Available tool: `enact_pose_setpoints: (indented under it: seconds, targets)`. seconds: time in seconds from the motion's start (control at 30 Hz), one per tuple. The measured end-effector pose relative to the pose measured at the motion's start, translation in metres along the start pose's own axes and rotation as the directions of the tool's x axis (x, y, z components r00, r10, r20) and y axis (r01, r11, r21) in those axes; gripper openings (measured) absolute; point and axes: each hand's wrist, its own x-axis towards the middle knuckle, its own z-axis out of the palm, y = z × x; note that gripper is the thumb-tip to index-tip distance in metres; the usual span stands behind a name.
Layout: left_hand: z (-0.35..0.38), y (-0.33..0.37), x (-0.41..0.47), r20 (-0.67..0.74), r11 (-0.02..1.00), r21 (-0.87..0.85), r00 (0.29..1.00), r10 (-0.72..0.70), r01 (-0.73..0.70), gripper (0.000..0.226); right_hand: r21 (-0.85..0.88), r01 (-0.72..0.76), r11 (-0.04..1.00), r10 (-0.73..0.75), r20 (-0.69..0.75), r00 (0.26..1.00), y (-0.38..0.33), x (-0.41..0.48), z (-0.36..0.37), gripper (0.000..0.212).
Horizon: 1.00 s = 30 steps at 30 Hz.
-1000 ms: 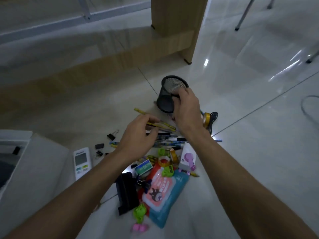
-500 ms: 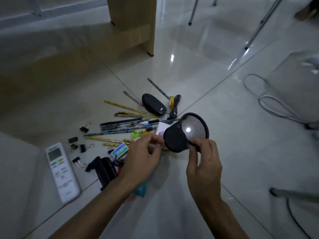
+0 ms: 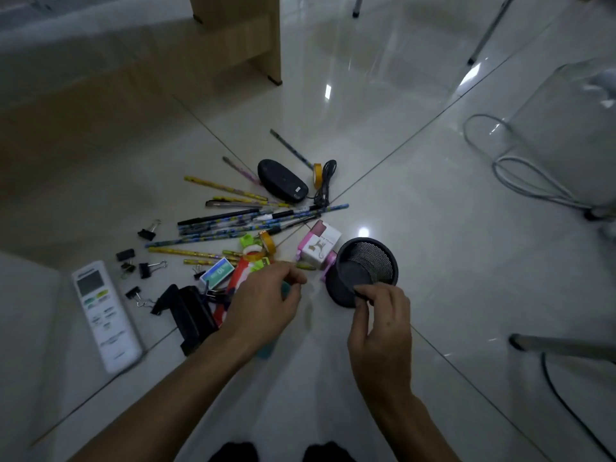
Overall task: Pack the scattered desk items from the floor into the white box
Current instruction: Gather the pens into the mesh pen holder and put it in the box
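Pinching near rim of black mesh cup (image 3: 366, 261) with right hand (image 3: 380, 328). Curling fingers of left hand (image 3: 263, 305) over desk items (image 3: 233, 225) at cup's nine o'clock; cannot tell whether holding anything.

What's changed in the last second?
The right hand lifted the black mesh cup from the pile's far side and brought it nearer, beside the pink-white box, fingers pinching its rim. The left hand, by the cup's base a moment ago, has drawn away. Pencils, clips and remote stayed put.
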Motion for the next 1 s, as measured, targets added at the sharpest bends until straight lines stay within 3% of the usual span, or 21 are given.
enact_pose_setpoints:
  seconds: [0.17,0.23,0.27,0.33,0.4,0.47,0.57,0.67,0.87,1.0]
  targets:
    - [-0.003,-0.004,0.009,-0.129,0.976,0.2,0.985,0.114,-0.087,0.011,0.055,-0.08,0.995,0.08,-0.005,0.997,-0.011,0.002,-0.015,0.041]
    - [-0.01,-0.008,0.017,-0.179,0.956,0.282,0.974,0.139,-0.085,0.013,0.084,-0.006,0.996,0.006,0.001,1.0,-0.025,0.005,-0.021,0.038]
    - [-0.015,-0.011,0.021,-0.208,0.955,0.289,0.969,0.134,-0.07,0.012,0.099,0.057,0.993,-0.063,0.059,0.996,-0.035,0.006,-0.02,0.033]
    - [-0.024,-0.016,0.027,-0.269,0.977,0.212,0.96,0.08,-0.022,0.011,0.088,0.121,0.989,-0.142,0.313,0.939,-0.054,0.016,-0.009,0.028]
    - [-0.033,-0.026,0.03,-0.308,0.995,0.074,0.95,-0.042,0.068,0.013,-0.072,0.118,0.99,-0.052,0.599,0.799,-0.066,0.033,0.021,0.031]
    - [-0.038,-0.031,0.029,-0.298,0.981,-0.081,0.935,-0.192,0.176,0.015,-0.281,0.177,0.943,0.076,0.702,0.708,-0.07,0.052,0.051,0.036]
    - [-0.046,-0.035,0.022,-0.244,0.886,-0.345,0.882,-0.404,0.31,0.015,-0.39,0.318,0.864,0.064,0.711,0.7,-0.07,0.071,0.075,0.035]
    - [-0.055,-0.038,0.015,-0.226,0.818,-0.468,0.85,-0.476,0.334,0.014,-0.413,0.356,0.838,0.075,0.734,0.675,-0.069,0.08,0.077,0.035]
    - [-0.065,-0.037,0.006,-0.258,0.802,-0.502,0.829,-0.496,0.324,0.013,-0.405,0.316,0.858,0.11,0.746,0.656,-0.078,0.082,0.074,0.037]
    - [-0.068,-0.025,0.009,-0.273,0.749,-0.57,0.783,-0.559,0.337,0.015,-0.414,0.167,0.895,0.177,0.673,0.718,-0.094,0.068,0.055,0.041]
